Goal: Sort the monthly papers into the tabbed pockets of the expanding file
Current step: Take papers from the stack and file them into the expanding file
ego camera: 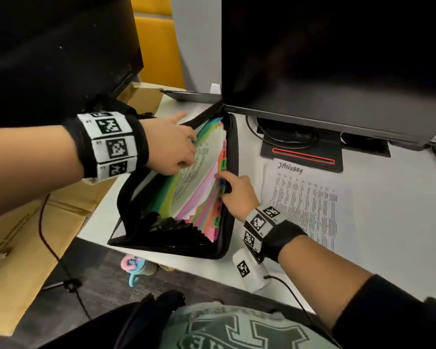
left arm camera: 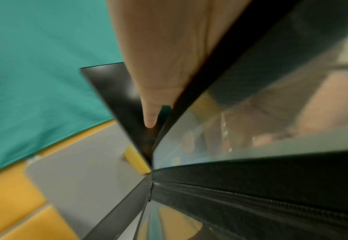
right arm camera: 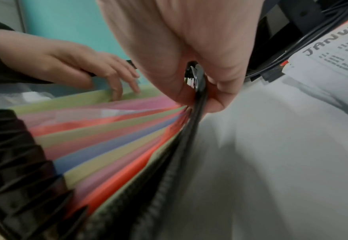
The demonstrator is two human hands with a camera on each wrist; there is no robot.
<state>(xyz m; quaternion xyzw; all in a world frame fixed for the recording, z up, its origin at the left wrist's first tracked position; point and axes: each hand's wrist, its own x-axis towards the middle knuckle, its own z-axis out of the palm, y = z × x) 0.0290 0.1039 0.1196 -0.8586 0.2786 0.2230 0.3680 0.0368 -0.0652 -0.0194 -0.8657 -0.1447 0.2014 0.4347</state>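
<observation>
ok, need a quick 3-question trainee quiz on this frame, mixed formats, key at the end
1. True or false: the sheet headed JANUARY is already inside the expanding file.
2. Multiple choice: the right hand is at (A) the monitor stand, (B) the coloured tabs along the file's edge, (C) the cardboard box.
3. Fill in: the left hand rests on a printed ____ standing in the pockets.

Key: 1 false, it lies on the desk beside the file; 2 B; 3 sheet.
</observation>
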